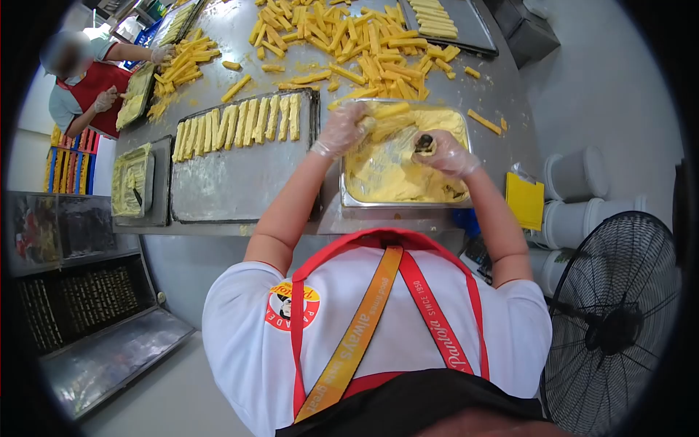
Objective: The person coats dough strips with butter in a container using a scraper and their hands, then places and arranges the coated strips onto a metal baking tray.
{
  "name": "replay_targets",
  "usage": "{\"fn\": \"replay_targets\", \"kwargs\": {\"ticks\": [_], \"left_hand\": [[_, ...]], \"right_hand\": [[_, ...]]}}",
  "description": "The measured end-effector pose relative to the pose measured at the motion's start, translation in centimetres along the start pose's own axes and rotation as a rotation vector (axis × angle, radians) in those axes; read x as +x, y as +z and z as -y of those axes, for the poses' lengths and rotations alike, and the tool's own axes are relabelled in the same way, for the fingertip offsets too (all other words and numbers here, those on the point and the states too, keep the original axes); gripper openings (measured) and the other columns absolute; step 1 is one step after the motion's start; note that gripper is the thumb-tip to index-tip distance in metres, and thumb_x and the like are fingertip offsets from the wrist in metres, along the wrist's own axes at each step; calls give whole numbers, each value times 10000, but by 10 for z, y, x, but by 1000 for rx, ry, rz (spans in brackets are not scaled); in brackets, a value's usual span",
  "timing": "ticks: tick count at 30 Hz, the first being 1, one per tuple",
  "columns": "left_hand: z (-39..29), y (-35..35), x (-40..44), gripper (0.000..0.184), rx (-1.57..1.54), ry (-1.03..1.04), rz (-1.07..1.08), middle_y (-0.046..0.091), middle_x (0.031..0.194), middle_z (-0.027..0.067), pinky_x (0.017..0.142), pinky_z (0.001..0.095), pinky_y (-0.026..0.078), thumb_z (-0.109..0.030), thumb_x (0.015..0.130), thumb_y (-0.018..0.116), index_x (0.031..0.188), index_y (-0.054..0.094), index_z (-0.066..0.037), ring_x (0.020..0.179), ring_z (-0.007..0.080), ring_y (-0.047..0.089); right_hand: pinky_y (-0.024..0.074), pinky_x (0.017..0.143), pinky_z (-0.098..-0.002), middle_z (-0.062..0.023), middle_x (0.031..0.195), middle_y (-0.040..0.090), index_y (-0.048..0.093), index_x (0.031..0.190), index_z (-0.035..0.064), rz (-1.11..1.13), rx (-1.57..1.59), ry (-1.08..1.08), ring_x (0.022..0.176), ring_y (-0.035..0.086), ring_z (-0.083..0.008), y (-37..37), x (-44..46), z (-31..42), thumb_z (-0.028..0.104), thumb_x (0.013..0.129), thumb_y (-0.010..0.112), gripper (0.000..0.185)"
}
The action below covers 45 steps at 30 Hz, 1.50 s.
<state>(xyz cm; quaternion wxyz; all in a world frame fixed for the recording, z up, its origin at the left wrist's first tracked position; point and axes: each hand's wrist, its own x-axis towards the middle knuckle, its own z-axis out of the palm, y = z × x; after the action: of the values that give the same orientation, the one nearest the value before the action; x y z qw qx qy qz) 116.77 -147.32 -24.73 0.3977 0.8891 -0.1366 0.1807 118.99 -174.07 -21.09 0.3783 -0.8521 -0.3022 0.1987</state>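
Observation:
A steel pan (350, 195) in front of me holds pale yellow cream (389, 164) smeared over its bottom and walls. Over its far left corner, my left hand (342, 131), in a clear plastic glove, is closed on a yellow cake stick (392, 111). My right hand (450, 154), also gloved, grips a tool with a dark handle (424, 143) above the cream; its blade is mostly hidden. Left of the pan, a baking tray (233, 191) carries a row of cream-coated sticks (251, 122) along its far half.
A big pile of plain yellow sticks (342, 36) lies across the table's far side. Another tray of coated sticks (433, 18) sits beyond. A cream pan (142, 164) stands far left. A co-worker (91, 91) works there. A fan (611, 328) and white buckets (579, 175) stand right.

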Motion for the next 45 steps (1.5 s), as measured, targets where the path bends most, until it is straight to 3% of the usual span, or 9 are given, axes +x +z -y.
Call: {"fn": "replay_targets", "kwargs": {"ticks": [3,6,12,18,24,30,34,38,45], "left_hand": [[0,27,-29,194,-30,-96,87,610,870,226,760,444,490,-85,792,614,976,598,-22,858,389,590],[9,43,-43,276,-13,-133,133,615,970,229,821,443,482,-83,792,606,1061,592,-24,941,394,588],[14,49,-51,482,82,-86,81,587,1124,253,866,456,471,-82,791,597,1258,494,-20,1023,421,569],[5,46,-49,481,114,-21,-1,597,1012,278,789,481,479,4,767,545,1237,446,14,932,456,578],[6,47,-48,487,113,-263,56,633,864,253,724,480,487,-103,772,642,1220,469,-23,833,439,608],[-17,27,-44,325,-57,-317,-26,659,879,215,706,439,500,-203,743,706,1015,633,-40,796,392,633],[-15,25,-43,325,-77,-453,13,669,832,196,720,415,507,-267,720,735,944,672,-40,786,365,645],[-23,8,-46,302,22,-535,14,678,787,174,694,385,515,-257,723,744,926,682,-42,736,310,662],[-14,-44,-65,219,21,-449,-571,672,793,151,638,372,514,-183,727,726,886,677,-41,694,269,653]], "right_hand": [[503,755,-367,-107,847,661,637,937,43,-236,-200,274,836,643,-244,-16,11,-22,169,743,765,263],[517,736,-335,-53,858,670,648,924,60,-596,-572,90,816,645,-158,-11,28,-32,166,727,795,268],[517,653,-313,-84,868,677,616,965,-18,-523,840,86,744,656,-172,16,8,20,113,753,742,279],[511,618,-289,-76,842,673,622,928,-41,-629,424,116,700,651,-173,12,23,-26,98,740,769,276],[491,655,-303,-69,821,676,644,895,-11,-553,898,96,708,631,-160,20,5,29,180,726,787,293],[498,656,-262,-50,813,667,637,930,10,-694,64,108,719,626,-142,14,7,-8,83,751,761,229],[506,652,-262,-49,808,669,636,907,-17,-651,918,7,708,637,-139,28,-2,22,142,760,762,250],[510,664,-292,-60,806,682,645,889,-17,-584,590,181,716,647,-161,32,10,-38,150,755,761,243],[496,669,-314,-61,775,673,655,855,18,-759,313,55,695,623,-173,33,-8,-26,136,750,736,177]]}}
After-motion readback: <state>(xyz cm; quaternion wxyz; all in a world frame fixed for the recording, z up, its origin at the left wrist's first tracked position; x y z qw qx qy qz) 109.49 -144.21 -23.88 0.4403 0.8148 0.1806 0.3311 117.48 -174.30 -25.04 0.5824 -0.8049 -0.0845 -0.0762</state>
